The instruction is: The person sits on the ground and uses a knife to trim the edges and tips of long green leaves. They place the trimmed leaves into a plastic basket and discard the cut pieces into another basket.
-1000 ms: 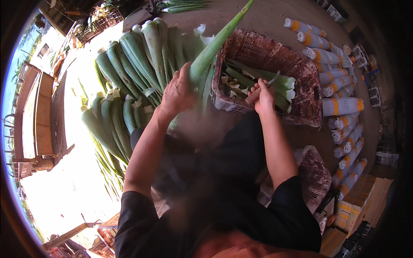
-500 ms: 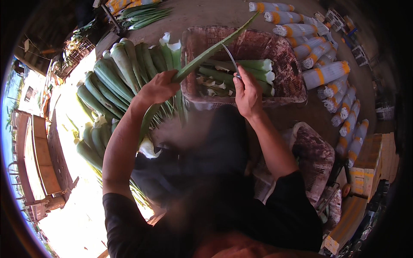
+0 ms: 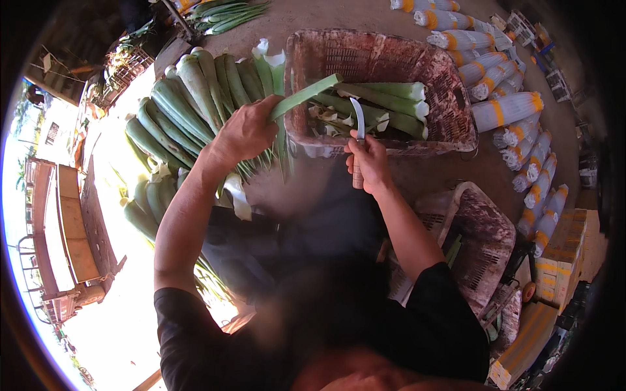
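Note:
My left hand [image 3: 250,132] is closed around a thick green aloe leaf [image 3: 305,95], whose blunt far end points up and right over the near-left part of a crate. In my right hand [image 3: 370,160] is a knife [image 3: 358,117] with a curved blade and a brown handle. The blade points up, apart from the leaf. Beneath and beyond the knife stands the dirty reddish plastic crate [image 3: 450,130], with several thick green leaf pieces [image 3: 391,107] inside. Left of my left hand lies a large pile of aloe leaves [image 3: 176,107], some with pale ends.
Rolls in white wrap with orange bands [image 3: 507,112] lie stacked at the right. A second dirty crate [image 3: 486,241] stands tilted near my right arm, with wooden boxes [image 3: 561,254] beyond it. More green leaves [image 3: 228,14] lie at the far left.
The leaf in my left hand is much shorter; its long tapering tip is gone. My right hand has moved nearer to me, taking the knife away from the leaf.

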### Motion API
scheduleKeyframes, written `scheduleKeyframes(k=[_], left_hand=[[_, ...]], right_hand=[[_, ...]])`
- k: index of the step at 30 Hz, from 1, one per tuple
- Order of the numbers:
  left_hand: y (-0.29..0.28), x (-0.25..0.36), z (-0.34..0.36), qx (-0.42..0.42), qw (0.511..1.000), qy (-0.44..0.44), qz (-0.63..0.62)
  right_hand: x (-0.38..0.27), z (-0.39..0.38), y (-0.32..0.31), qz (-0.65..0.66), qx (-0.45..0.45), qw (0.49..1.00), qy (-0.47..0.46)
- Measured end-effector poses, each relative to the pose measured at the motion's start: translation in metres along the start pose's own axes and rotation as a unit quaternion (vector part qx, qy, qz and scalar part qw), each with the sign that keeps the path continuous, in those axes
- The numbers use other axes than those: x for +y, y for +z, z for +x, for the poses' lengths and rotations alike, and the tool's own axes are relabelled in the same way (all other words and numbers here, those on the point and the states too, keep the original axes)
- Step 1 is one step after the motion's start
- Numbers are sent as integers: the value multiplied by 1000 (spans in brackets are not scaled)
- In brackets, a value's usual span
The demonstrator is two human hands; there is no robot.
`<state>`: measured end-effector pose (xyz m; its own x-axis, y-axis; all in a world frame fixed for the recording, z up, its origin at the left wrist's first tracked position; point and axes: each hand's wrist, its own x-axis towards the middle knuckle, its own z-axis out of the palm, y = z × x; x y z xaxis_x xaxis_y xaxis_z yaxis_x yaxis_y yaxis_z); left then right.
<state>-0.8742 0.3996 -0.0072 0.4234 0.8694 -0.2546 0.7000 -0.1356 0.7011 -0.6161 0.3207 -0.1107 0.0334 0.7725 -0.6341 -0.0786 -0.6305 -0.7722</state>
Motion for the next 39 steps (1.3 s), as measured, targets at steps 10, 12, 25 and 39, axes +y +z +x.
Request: scheduleKeyframes(k=[10, 12, 25, 39], left_hand=[[58, 57, -78, 109, 906, 369, 179], [66, 51, -89, 94, 917, 352, 163], [86, 15, -97, 127, 952, 196, 198], [53, -38, -102, -7, 442, -253, -861]], right_hand=[[-11, -15, 63, 390, -345, 847, 106], [-5, -13, 61, 425, -334, 838, 76], [-26, -47, 73, 252, -106, 960, -67], [-50, -51, 63, 227, 119, 966, 18]])
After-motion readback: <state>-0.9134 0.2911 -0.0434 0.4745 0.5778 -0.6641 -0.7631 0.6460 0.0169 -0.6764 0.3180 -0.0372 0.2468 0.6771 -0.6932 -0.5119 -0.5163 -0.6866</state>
